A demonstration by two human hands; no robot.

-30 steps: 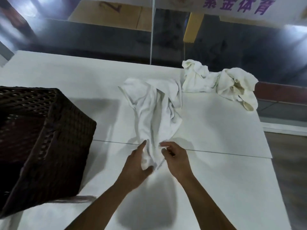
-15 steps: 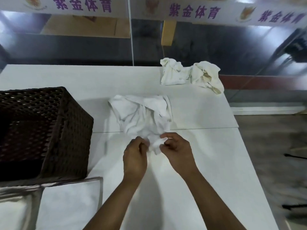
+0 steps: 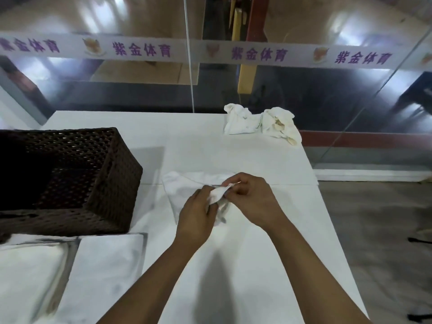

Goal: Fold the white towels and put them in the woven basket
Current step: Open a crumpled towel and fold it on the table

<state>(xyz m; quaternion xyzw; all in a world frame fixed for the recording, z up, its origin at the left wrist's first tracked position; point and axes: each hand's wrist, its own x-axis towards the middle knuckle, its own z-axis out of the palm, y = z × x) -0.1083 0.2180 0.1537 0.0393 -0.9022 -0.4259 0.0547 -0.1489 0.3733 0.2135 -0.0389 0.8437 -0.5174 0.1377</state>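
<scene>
Hands — left & right — pinching towel corner mid-table, basket just left.

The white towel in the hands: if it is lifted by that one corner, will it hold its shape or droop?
The white towel will likely droop: it lies creased and bunched, with no stiffness showing. It looks light, since the left hand and right hand raise its corner with a fingertip pinch. It probably will not slip; the cloth looks soft and unglossy.
</scene>
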